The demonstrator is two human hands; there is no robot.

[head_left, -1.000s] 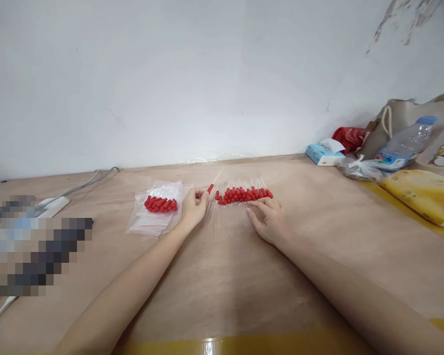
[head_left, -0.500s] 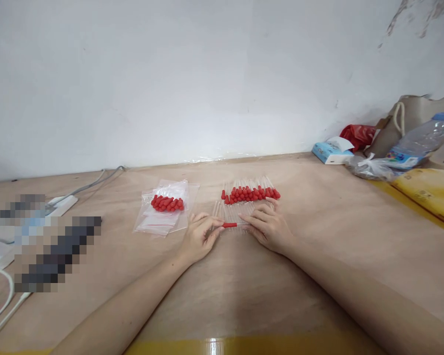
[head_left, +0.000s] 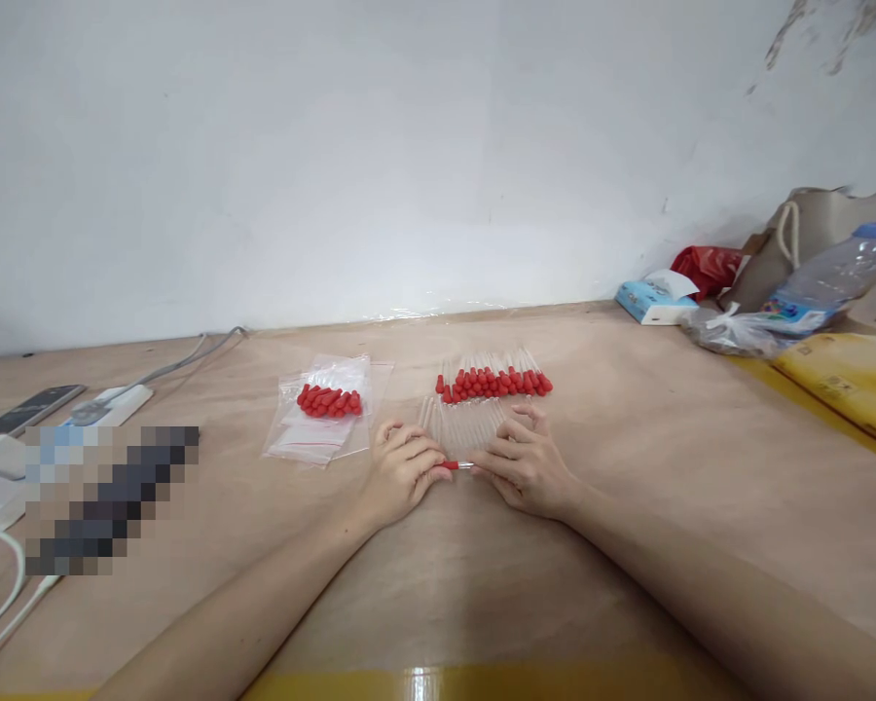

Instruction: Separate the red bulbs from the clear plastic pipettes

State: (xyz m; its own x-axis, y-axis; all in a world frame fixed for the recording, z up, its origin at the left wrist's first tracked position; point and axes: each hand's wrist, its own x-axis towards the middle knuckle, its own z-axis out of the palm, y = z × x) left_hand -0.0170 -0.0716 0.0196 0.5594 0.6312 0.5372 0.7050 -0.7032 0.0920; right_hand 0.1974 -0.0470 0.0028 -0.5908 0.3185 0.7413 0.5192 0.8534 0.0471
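Brown paper-covered table (head_left: 628, 506) against a white wall. At frame centre, left hand (head_left: 403, 472) pinches a red rubber bulb (head_left: 450, 465); right hand (head_left: 527, 465) pinches a clear glass tube (head_left: 465, 465) meeting it (joint mostly hidden by fingers). Best done pushing straight along the tube, grip near its end. Beyond, bare tubes (head_left: 459, 424), finished droppers (head_left: 492, 382); bagged bulbs (head_left: 328, 401) left of centre.
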